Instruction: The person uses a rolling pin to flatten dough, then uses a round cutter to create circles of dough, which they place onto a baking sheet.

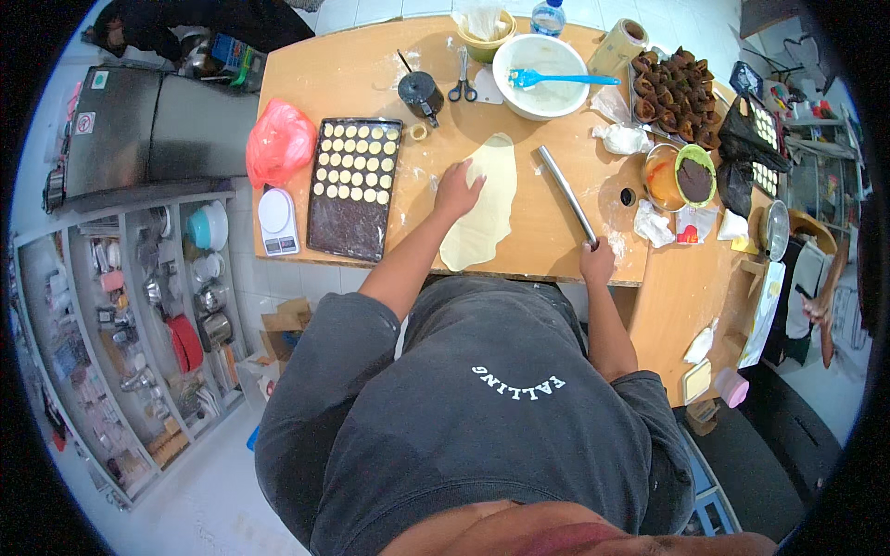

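A flattened sheet of pale dough [487, 218] lies on the wooden table at the middle, longer front to back, its near end close to the table's front edge. My left hand [459, 190] rests on the sheet's upper left side, fingers apart and slightly bent. My right hand [595, 259] grips the near end of a steel rolling pin [563, 190], which slants away from me just right of the dough. Left of the dough, a dark baking tray [343, 229] holds rows of small pale rounds. A small ring cutter [418, 126] sits above my left hand.
Around the table stand a scale [278, 222], pink bag [278, 139], black container [422, 95], scissors [463, 88], white bowl [538, 97] with blue spatula, orange-filled bowl [660, 176] and heaped brown pieces [672, 93]. Other people show at top left [120, 28] and far right [819, 306].
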Action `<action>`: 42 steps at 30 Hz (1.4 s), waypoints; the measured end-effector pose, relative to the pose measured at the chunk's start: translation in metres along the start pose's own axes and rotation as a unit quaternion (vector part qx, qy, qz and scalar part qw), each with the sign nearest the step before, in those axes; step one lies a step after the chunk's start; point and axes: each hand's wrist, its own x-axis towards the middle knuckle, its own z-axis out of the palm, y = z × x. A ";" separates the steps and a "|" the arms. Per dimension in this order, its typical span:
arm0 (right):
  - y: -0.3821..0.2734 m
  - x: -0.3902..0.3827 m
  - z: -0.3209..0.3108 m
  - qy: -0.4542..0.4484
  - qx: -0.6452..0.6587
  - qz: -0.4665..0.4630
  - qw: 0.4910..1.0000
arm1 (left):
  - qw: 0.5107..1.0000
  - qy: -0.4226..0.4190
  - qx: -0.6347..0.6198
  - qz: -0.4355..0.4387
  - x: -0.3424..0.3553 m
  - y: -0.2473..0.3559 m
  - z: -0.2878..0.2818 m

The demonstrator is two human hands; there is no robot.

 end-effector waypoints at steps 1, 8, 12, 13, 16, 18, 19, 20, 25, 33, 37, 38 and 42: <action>0.000 0.006 -0.005 0.012 -0.017 -0.040 0.999 | 1.000 0.010 0.007 -0.002 0.015 0.007 0.005; -0.001 0.045 -0.016 -0.027 -0.106 -0.141 0.984 | 0.997 0.029 0.064 0.016 0.083 0.045 0.030; -0.006 0.059 -0.023 -0.081 -0.106 -0.137 0.982 | 0.991 0.058 0.118 0.034 0.102 0.051 0.038; -0.001 0.063 -0.020 -0.085 -0.107 -0.136 0.981 | 0.989 0.054 0.132 0.031 0.104 0.053 0.039; 0.005 0.071 -0.018 -0.095 -0.084 -0.154 0.980 | 0.988 0.060 0.140 0.021 0.106 0.061 0.044; 0.004 0.069 -0.022 -0.095 -0.069 -0.167 0.979 | 0.988 0.068 0.136 0.015 0.106 0.064 0.047; 0.004 0.069 -0.024 -0.100 -0.069 -0.165 0.979 | 0.990 0.070 0.125 0.010 0.106 0.066 0.048; 0.003 0.069 -0.026 -0.095 -0.068 -0.178 0.977 | 0.991 0.072 0.113 0.005 0.107 0.067 0.049; 0.004 0.071 -0.026 -0.091 -0.075 -0.201 0.972 | 0.993 0.069 0.094 -0.020 0.118 0.053 0.053; 0.004 0.072 -0.026 -0.071 -0.071 -0.210 0.973 | 0.997 0.066 0.036 -0.004 0.112 0.046 0.056; 0.007 0.077 -0.020 -0.028 -0.050 -0.241 0.969 | 0.995 0.068 0.071 0.003 0.115 0.048 0.056; 0.007 0.075 -0.021 -0.051 -0.061 -0.224 0.971 | 0.995 0.057 0.081 -0.012 0.115 0.051 0.055; 0.007 0.071 -0.024 -0.067 -0.074 -0.209 0.973 | 0.997 0.068 0.013 -0.042 0.113 0.066 0.053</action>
